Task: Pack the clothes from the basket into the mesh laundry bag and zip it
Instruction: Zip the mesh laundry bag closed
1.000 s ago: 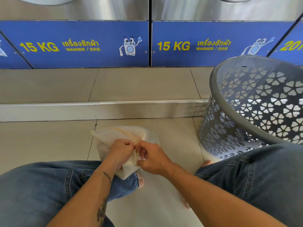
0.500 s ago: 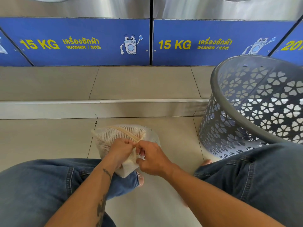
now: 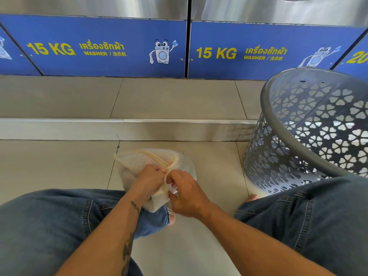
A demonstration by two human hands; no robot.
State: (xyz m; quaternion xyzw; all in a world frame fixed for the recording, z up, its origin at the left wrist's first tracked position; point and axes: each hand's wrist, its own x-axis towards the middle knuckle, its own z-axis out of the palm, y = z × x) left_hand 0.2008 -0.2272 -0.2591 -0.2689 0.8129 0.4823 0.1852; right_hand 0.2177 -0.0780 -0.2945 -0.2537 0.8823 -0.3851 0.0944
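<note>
A stuffed cream mesh laundry bag (image 3: pixel 139 166) sits on the floor tiles between my knees, leaning on my left shin. Its tan zipper (image 3: pixel 153 157) runs across the top toward me. My left hand (image 3: pixel 149 181) grips the bag's fabric at the near end of the zipper. My right hand (image 3: pixel 187 194) pinches the bag right beside it, fingers curled at the zipper end; the slider itself is hidden by my fingers. The grey perforated basket (image 3: pixel 282 136) stands tilted at the right, and no clothes show inside it.
A low metal-edged step (image 3: pixel 179 126) runs across in front of the bag, with blue washer panels (image 3: pixel 111 48) behind it. My jeans-clad knees (image 3: pixel 49 226) fill the lower corners; the basket leans against my right knee.
Both hands stay at the near zipper end with only small finger shifts. The bag has barely moved.
</note>
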